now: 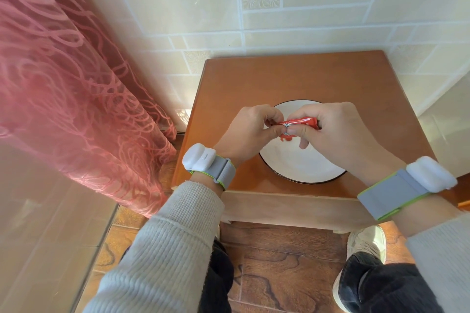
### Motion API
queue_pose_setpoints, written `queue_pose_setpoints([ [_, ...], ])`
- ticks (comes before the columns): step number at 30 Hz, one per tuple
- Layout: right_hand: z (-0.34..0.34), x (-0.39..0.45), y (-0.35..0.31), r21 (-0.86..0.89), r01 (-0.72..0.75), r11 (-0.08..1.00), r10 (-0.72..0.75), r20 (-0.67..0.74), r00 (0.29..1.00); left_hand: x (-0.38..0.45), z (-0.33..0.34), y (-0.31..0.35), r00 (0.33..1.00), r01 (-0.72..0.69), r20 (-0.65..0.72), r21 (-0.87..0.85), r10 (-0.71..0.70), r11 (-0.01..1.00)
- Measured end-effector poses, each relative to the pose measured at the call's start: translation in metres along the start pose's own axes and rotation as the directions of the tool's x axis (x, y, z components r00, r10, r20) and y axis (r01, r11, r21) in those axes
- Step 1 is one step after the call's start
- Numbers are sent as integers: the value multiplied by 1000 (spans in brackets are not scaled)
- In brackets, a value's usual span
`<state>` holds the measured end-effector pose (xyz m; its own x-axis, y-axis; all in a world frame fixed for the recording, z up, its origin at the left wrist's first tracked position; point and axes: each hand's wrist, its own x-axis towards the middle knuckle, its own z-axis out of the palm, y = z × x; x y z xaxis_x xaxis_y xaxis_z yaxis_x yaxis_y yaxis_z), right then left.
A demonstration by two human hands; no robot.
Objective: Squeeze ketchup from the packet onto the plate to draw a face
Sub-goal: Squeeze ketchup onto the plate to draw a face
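A small red ketchup packet (pixel 298 121) is held above a white plate with a dark rim (pixel 300 168). My left hand (pixel 250 131) pinches the packet's left end between thumb and fingers. My right hand (pixel 335 129) grips its right part, fingers curled around it. A bit of red (pixel 286 138) shows just under the fingers, over the plate; whether it is ketchup or packet I cannot tell. Both hands hide the plate's upper half. The visible lower part of the plate is bare white.
The plate sits on a small brown wooden table (pixel 254 79) against a tiled wall (pixel 305 20). A pink patterned curtain (pixel 63 84) hangs at the left. My legs and a white shoe (pixel 366 241) are on the wood-pattern floor below the table's front edge.
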<state>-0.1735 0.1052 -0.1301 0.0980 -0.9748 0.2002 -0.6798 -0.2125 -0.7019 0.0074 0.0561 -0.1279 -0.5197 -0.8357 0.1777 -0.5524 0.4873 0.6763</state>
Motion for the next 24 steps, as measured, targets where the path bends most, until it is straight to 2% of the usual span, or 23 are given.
queue_pose_setpoints([
  [24,-2,-5,3,-31,-12,999,13,17,1000,-1,1,1,998,-38,47,21,37,999],
])
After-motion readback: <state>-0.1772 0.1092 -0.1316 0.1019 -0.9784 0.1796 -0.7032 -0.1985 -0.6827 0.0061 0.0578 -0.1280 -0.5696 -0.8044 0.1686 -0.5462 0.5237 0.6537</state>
